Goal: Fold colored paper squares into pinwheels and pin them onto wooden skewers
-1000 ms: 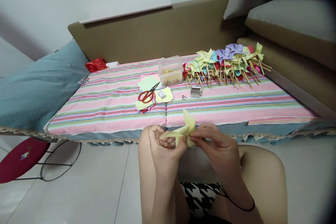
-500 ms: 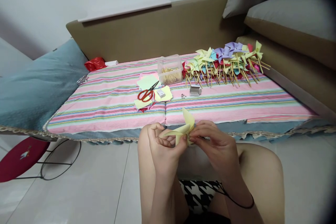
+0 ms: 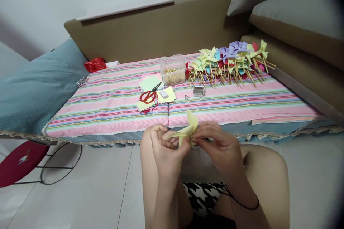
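A pale yellow paper pinwheel (image 3: 192, 118) is held over my lap, its blades curled up and outward. My left hand (image 3: 169, 147) supports it from the left, thumb pressed near its centre and the other fingers curled beneath. From the right, the fingertips of my right hand (image 3: 216, 141) pinch at the middle of the paper; anything small between them is too tiny to make out. Beyond my hands lie several small metal pins (image 3: 187, 97) beside an open little grey box (image 3: 199, 91).
Red-handled scissors (image 3: 148, 96) and a small white box (image 3: 163, 94) rest on coloured paper squares (image 3: 150, 83). A clear plastic tub (image 3: 173, 77) holds wooden sticks. Finished pinwheels (image 3: 228, 55) are heaped at the right on the striped cloth (image 3: 107, 103). A red stool (image 3: 23, 164) stands at lower left.
Both hands stay at the pinwheel with only slight finger shifts, and its blades tilt a little. The whole view has moved slightly.
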`<state>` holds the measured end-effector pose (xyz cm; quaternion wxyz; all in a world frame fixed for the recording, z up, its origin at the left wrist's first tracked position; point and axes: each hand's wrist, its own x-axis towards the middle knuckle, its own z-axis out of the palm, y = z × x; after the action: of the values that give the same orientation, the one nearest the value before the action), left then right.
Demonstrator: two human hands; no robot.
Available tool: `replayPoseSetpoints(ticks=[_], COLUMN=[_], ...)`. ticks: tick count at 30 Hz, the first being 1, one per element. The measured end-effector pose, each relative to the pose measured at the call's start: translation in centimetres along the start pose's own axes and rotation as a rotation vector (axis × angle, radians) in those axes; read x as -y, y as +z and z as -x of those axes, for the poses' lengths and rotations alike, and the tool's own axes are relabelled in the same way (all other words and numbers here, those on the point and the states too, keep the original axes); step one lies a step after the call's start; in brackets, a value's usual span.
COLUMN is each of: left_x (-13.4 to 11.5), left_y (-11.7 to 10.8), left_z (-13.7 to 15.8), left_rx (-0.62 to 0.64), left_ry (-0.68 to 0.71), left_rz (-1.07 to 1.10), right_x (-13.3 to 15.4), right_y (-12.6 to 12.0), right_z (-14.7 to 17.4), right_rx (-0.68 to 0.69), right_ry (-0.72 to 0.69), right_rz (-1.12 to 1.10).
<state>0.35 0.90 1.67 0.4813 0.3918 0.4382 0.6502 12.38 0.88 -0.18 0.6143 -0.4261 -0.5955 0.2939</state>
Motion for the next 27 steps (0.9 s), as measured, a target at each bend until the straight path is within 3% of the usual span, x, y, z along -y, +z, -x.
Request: replayPoseSetpoints(ticks=[11, 27], left_x=[-0.57, -0.55], left_y=[0.34, 0.26], left_z=[0.07, -0.08], left_rx=[0.011, 0.004], left_ry=[-0.041, -0.078], left_rz=[-0.037, -0.036], right_x=[-0.43, -0.72], right_y=[-0.33, -0.36], right_z=[0.33, 0.24], right_rx=[0.038, 0.046], right_ry=[0.301, 0.354], right_rz=[-0.156, -0.187])
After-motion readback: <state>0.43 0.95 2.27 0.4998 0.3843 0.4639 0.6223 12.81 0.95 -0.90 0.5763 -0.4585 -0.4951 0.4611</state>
